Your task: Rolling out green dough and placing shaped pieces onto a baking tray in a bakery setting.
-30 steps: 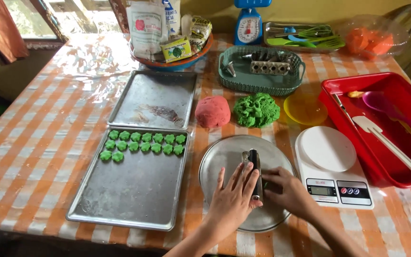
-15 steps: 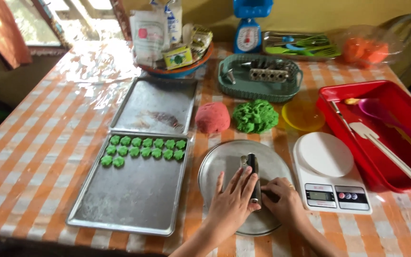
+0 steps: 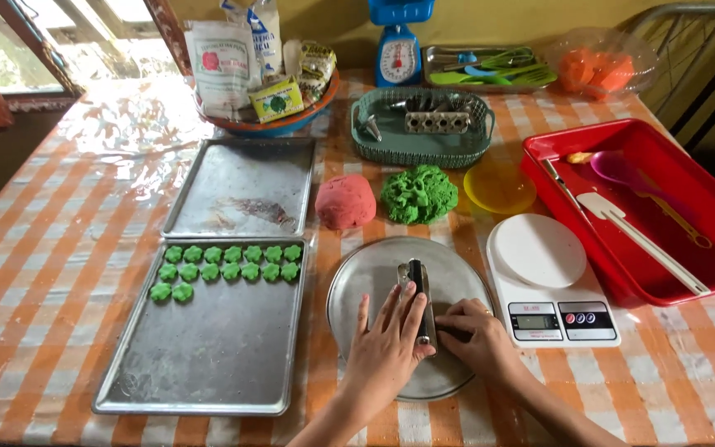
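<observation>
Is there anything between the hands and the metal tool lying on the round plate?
Nothing visible. The left hand lies flat on the metal tool and the right hand grips it from the side, on the round plate. The red dough and green dough sit beyond the plate, apart from it.

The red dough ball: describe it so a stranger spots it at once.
On the orange checked table, look just above the round metal plate. The red dough ball sits there left of the green dough; it is smooth, the green one crumbly.
</observation>
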